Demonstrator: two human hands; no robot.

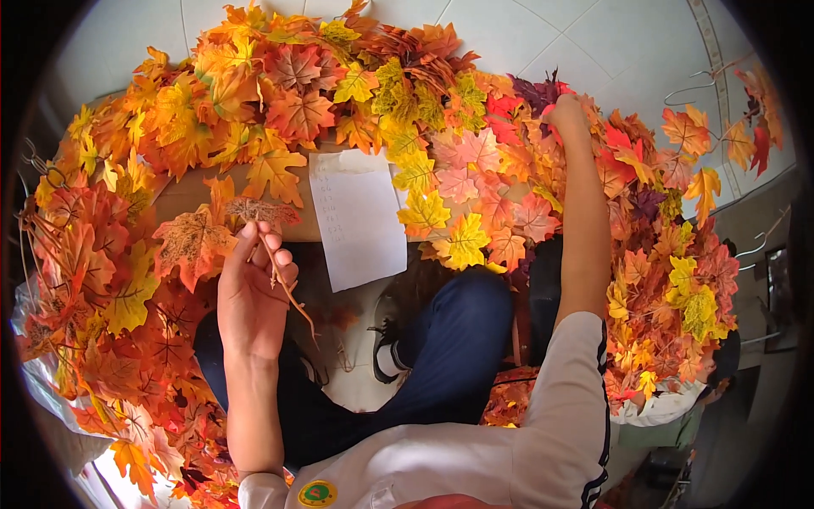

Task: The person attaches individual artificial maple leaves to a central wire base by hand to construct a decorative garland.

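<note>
My left hand (254, 297) is closed around the thin brown stem of an artificial maple leaf spray (284, 284). Its stem ends hang down past my fingers, and a speckled orange leaf (195, 242) and a brownish leaf (259, 210) show around the fingertips. My right arm stretches to the far right, where my right hand (566, 110) reaches in among dark purple leaves (540, 92) and red leaves (504, 119). Leaves and the hand itself hide its fingers, so its grip does not show.
Artificial leaves in orange, yellow and red heap around a brown cardboard surface (339, 219). A handwritten paper sheet (360, 246) lies on it and overhangs its near edge. Metal hooks (688, 89) stand at the right, more at the far left. My knees are below the cardboard.
</note>
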